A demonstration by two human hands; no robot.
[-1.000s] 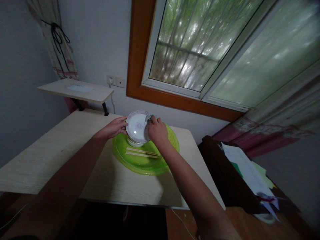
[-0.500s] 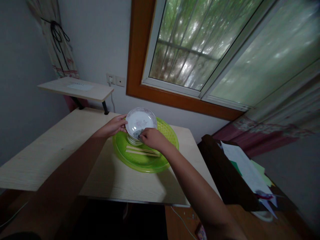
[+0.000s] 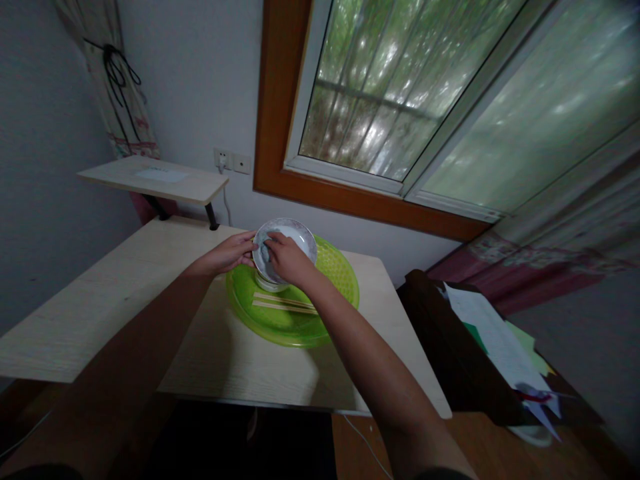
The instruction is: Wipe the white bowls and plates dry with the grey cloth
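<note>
My left hand (image 3: 235, 253) is closed on the left rim of a white plate (image 3: 303, 238) with a faint floral pattern, its face tilted toward me. Pressed to the plate's inner left side is a small grey crumpled wad (image 3: 265, 251), pinched in my right hand (image 3: 285, 257); whether it is cloth or a scourer I cannot tell. Under the plate, white dishware (image 3: 270, 285) shows in part on a round green plastic tray (image 3: 295, 333). Light wooden chopsticks (image 3: 283, 303) lie on the tray in front of it, their right ends hidden by my right forearm.
The tray stands on a pale wooden desk (image 3: 200, 353). A raised shelf (image 3: 155, 179) is at the back left, near wall sockets (image 3: 233, 161). A window (image 3: 370, 100) is behind the desk. Papers (image 3: 485, 327) lie on dark furniture (image 3: 440, 347) at the right.
My right hand has slid up and left across the plate with the grey wad, from its lower edge to its inner left side. My left hand still holds the rim.
</note>
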